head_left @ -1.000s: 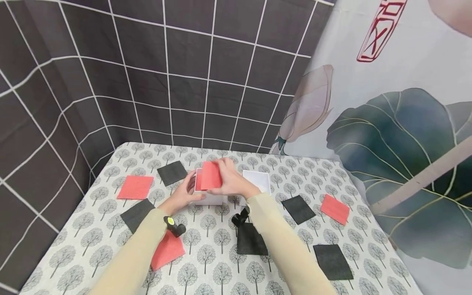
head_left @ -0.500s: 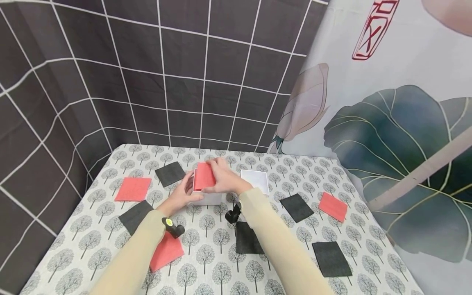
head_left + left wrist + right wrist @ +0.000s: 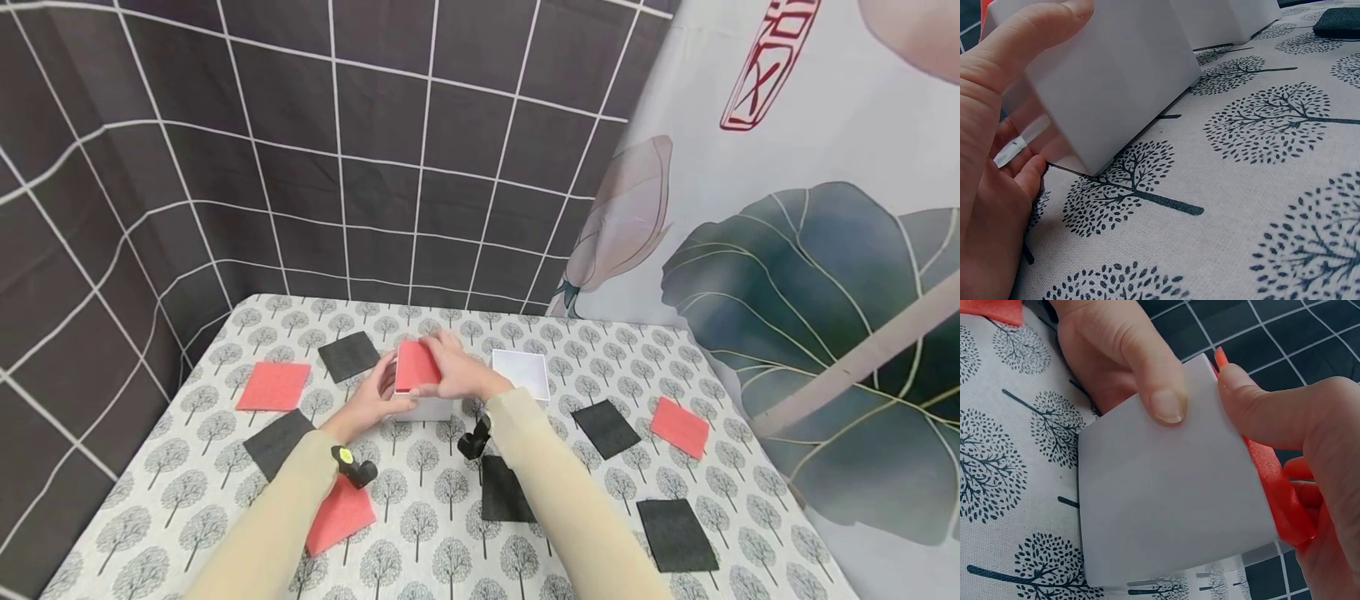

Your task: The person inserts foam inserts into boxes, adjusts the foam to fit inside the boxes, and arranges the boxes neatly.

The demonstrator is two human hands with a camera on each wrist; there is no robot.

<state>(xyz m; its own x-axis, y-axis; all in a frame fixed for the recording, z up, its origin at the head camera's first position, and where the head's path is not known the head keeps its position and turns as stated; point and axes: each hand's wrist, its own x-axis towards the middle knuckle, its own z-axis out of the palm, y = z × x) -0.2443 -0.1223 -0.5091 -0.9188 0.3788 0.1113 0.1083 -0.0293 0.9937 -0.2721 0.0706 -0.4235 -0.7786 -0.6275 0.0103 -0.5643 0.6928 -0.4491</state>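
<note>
A white box [image 3: 427, 408] stands on the tablecloth, its top mouth covered by a red cloth square [image 3: 417, 365]. My left hand [image 3: 372, 400] grips the box on its left side, thumb on the near wall; the left wrist view shows the box wall [image 3: 1110, 81] and fingers behind its edge. With my right hand [image 3: 463, 372] I hold the red cloth along its right edge at the mouth. In the right wrist view the cloth [image 3: 1269, 487] bulges along the rim, pinched between thumb and fingers. What lies inside the box is hidden.
A second white box [image 3: 522, 371], open at the top, stands to the right. Red squares [image 3: 273, 386] and black squares [image 3: 348, 356] lie spread on both sides of the tree-print tablecloth [image 3: 420, 533]. A black square [image 3: 506, 492] lies near my right forearm.
My right hand has moved the red cloth left and down, from the right part of the first box's mouth to over it. My left hand keeps its grip on the box.
</note>
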